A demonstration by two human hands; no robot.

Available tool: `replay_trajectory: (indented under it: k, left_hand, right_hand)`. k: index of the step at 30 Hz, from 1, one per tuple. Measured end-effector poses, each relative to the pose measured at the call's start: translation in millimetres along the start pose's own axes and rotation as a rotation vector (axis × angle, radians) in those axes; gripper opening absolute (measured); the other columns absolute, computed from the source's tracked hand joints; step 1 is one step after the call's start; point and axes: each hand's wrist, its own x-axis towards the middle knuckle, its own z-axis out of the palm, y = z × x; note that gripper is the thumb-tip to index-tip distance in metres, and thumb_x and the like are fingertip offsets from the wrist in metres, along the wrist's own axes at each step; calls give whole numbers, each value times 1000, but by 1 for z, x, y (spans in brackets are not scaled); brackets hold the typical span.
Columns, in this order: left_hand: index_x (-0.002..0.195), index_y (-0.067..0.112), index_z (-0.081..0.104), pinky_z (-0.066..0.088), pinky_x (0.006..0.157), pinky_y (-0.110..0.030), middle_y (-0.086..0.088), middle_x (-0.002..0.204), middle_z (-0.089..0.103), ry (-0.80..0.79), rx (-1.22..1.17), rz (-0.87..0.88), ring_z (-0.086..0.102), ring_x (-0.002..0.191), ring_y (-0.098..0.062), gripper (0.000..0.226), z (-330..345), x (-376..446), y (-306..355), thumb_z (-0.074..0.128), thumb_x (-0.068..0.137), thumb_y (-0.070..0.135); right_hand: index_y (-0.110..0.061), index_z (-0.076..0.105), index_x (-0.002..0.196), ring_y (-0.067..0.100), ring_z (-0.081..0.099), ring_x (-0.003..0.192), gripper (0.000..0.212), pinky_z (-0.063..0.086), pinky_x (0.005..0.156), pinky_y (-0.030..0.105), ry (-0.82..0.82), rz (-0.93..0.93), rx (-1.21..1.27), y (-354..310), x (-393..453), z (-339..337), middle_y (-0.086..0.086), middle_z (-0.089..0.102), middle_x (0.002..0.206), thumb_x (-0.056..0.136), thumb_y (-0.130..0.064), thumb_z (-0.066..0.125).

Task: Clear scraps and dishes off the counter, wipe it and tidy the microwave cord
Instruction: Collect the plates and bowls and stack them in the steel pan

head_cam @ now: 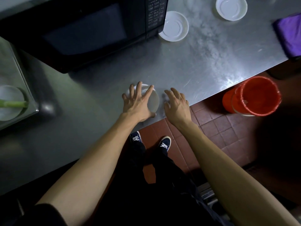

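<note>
Both forearms reach to frame centre: left hand spreads over a white dish, right hand hovers relaxed. Dish-clearing underway; lifting it likely comes next, 2 saucers waiting upper right.

No text, brand or number can be read anywhere. The microwave's keypad carries rows of small pale markings on its buttons, but they are too small and blurred to make out.
</note>
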Motion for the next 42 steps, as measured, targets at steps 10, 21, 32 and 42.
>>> replay_trajectory:
  k: [10, 21, 32, 42]
  left_hand:
    - [154, 42, 5, 28, 107, -67, -5, 162, 2, 60, -42, -143, 5, 148, -39, 127, -17, -30, -20, 76, 56, 77]
    - [154, 42, 6, 30, 106, -66, -3, 162, 2, 139, -94, -242, 9, 146, -38, 126, -40, -49, -23, 75, 54, 78]
    - [153, 43, 8, 34, 105, -65, -2, 159, 7, 151, -111, -129, 15, 143, -37, 125, -72, 24, 5, 72, 52, 79]
    - [153, 43, 9, 29, 105, -64, -2, 158, 7, 109, -129, -73, 13, 144, -35, 124, -88, 88, 20, 69, 51, 81]
  right_hand:
    - [-14, 44, 146, 36, 40, 135, 51, 40, 104, 52, -13, -185, -43, -29, 9, -11, 10, 40, 154, 96, -12, 53]
    - [-16, 42, 147, 35, 39, 137, 52, 39, 107, 53, -4, -313, -82, -48, 15, -35, 10, 38, 156, 97, -17, 54]
    - [-19, 38, 150, 34, 38, 137, 55, 37, 108, 51, 28, -191, -136, -11, 69, -79, 7, 35, 157, 98, -25, 55]
    - [-20, 37, 151, 33, 38, 138, 58, 36, 109, 50, 16, -92, -187, 16, 131, -103, 6, 35, 157, 97, -29, 56]
